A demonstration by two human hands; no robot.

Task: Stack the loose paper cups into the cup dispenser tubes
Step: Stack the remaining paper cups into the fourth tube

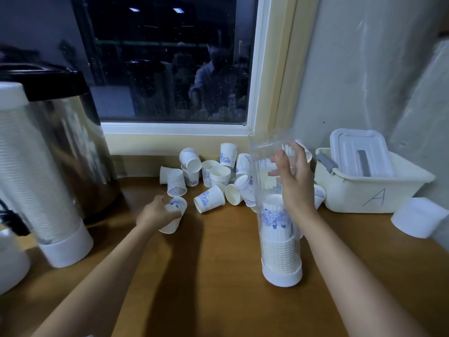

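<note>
Looking down onto a smooth brown wooden counter [218,300] below a dark window [170,57].

Gripping with the left hand [155,212] a white paper cup [175,216] printed in blue, tipped on its side on the counter.

Holding with the right hand [295,181] a clear ribbed plastic tube [264,152], thumb and fingers curving round it partway up.

Standing upright in a round white base [281,276], filling its lower half with a nested stack [277,239].

Lying jumbled behind, near the sill: loose cups [211,176], some upright, some toppled.

Standing at far left: a second tube [31,171], packed full, beside a shiny steel urn [73,142].

Sitting at right: a cream plastic bin [369,193].
</note>
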